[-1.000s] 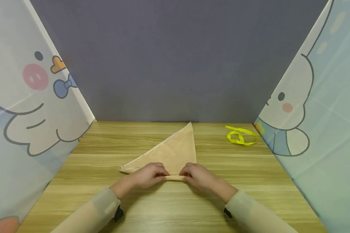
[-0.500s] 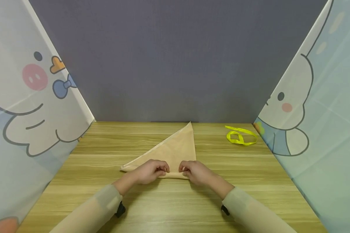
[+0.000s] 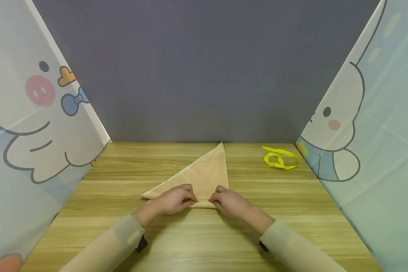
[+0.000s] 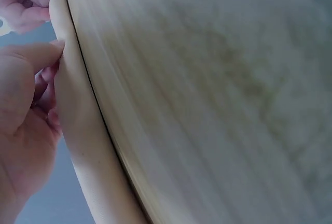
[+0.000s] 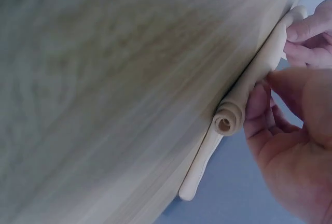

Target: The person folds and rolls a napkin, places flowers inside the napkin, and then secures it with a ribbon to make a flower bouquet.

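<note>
A beige cloth [image 3: 207, 177] lies on the table as a triangle, one corner pointing to the back and another to the left. Its near edge is wound into a roll [image 4: 85, 130], and the right wrist view shows the spiral end of this rolled edge [image 5: 225, 124]. My left hand [image 3: 177, 199] pinches the roll left of its middle, thumb on the near side. Close to the cloth's right edge, my right hand [image 3: 232, 204] pinches the same roll between thumb and fingers. A short stretch of roll shows between the hands; the rest is partly covered by them.
A yellow ribbon [image 3: 281, 160] lies loosely looped at the back right of the wooden table [image 3: 122, 166]. A dark grey panel [image 3: 204, 75] rises behind the table, and printed cartoon sheets [image 3: 391, 158] stand at both sides.
Both hands have shifted slightly away from me along with the rolled edge. Half a second ago the fingers were arched more loosely; now they press together on the roll. The ribbon stays still.
</note>
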`<state>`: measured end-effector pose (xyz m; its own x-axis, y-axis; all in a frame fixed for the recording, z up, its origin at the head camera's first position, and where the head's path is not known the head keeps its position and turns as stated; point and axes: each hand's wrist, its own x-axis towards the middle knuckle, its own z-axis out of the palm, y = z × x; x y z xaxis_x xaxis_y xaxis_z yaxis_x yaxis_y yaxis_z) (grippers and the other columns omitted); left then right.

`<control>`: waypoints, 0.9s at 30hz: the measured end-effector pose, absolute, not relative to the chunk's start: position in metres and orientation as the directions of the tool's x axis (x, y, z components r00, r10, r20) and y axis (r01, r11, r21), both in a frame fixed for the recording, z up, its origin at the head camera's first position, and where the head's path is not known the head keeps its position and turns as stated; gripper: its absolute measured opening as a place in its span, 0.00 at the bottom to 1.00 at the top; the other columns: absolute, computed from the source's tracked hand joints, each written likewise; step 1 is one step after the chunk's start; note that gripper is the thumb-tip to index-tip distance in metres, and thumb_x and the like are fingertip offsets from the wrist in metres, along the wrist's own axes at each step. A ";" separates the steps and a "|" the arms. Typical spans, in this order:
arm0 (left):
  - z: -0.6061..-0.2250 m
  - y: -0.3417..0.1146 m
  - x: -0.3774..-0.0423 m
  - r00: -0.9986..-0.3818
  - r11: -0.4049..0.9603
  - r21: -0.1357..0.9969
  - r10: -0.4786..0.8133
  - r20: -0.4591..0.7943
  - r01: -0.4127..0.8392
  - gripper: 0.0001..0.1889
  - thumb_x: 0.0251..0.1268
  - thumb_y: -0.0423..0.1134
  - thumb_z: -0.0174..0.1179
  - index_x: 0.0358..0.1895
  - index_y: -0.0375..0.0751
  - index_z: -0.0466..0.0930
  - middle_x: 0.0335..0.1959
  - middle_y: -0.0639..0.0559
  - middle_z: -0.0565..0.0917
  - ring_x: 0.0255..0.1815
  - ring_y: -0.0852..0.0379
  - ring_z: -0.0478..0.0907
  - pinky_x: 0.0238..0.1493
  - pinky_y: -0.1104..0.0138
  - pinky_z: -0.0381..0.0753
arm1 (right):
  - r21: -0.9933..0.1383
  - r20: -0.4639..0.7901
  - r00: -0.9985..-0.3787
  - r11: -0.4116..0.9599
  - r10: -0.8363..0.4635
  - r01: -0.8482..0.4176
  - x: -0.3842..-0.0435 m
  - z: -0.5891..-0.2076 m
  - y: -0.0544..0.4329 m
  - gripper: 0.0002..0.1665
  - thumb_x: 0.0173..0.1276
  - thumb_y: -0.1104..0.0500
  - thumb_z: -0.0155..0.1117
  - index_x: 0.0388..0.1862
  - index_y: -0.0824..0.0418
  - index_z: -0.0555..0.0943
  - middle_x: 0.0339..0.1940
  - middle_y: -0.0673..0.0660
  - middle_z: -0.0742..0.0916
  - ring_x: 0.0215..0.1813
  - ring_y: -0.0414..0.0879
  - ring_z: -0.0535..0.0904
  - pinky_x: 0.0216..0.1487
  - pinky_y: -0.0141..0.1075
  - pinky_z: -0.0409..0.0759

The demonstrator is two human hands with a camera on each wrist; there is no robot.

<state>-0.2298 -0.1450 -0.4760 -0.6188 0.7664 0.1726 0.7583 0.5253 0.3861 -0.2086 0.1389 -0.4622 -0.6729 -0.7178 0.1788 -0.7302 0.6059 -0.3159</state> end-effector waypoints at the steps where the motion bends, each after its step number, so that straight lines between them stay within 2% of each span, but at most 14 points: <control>1: -0.476 -0.146 -0.230 -0.614 0.516 0.397 0.771 0.171 0.759 0.08 0.79 0.32 0.67 0.51 0.40 0.94 0.40 0.56 0.81 0.39 0.67 0.76 0.46 0.71 0.82 | -0.331 0.161 -0.677 0.607 -0.718 -0.723 -0.209 -0.462 0.139 0.08 0.80 0.64 0.69 0.51 0.63 0.91 0.39 0.51 0.82 0.36 0.35 0.75 0.41 0.28 0.82; 6: -0.478 -0.148 -0.228 -0.620 0.508 0.456 0.773 0.134 0.731 0.09 0.77 0.34 0.68 0.53 0.39 0.94 0.42 0.55 0.82 0.39 0.65 0.75 0.47 0.71 0.82 | -0.423 0.074 -0.698 0.611 -0.712 -0.669 -0.211 -0.462 0.142 0.13 0.77 0.61 0.73 0.56 0.64 0.90 0.42 0.50 0.82 0.35 0.33 0.70 0.39 0.28 0.77; 14: -0.479 -0.151 -0.226 -0.634 0.527 0.466 0.767 0.100 0.711 0.11 0.78 0.41 0.71 0.55 0.43 0.94 0.44 0.59 0.83 0.42 0.68 0.75 0.49 0.71 0.82 | -0.476 0.060 -0.706 0.602 -0.705 -0.642 -0.215 -0.466 0.145 0.15 0.78 0.58 0.74 0.58 0.63 0.91 0.44 0.50 0.83 0.37 0.35 0.74 0.41 0.29 0.78; 21: -0.480 -0.151 -0.228 -0.632 0.516 0.465 0.764 0.130 0.719 0.09 0.79 0.42 0.69 0.52 0.45 0.95 0.42 0.60 0.87 0.42 0.66 0.79 0.47 0.71 0.81 | -0.461 0.077 -0.704 0.600 -0.706 -0.653 -0.218 -0.466 0.148 0.13 0.80 0.57 0.71 0.57 0.61 0.92 0.42 0.49 0.84 0.36 0.32 0.73 0.40 0.28 0.77; 27: -0.481 -0.152 -0.229 -0.658 0.517 0.522 0.743 0.119 0.678 0.08 0.81 0.41 0.67 0.52 0.45 0.94 0.43 0.57 0.90 0.41 0.70 0.81 0.46 0.72 0.83 | -0.463 0.062 -0.726 0.624 -0.685 -0.629 -0.219 -0.465 0.150 0.11 0.81 0.58 0.70 0.56 0.58 0.91 0.42 0.49 0.88 0.39 0.34 0.78 0.42 0.31 0.79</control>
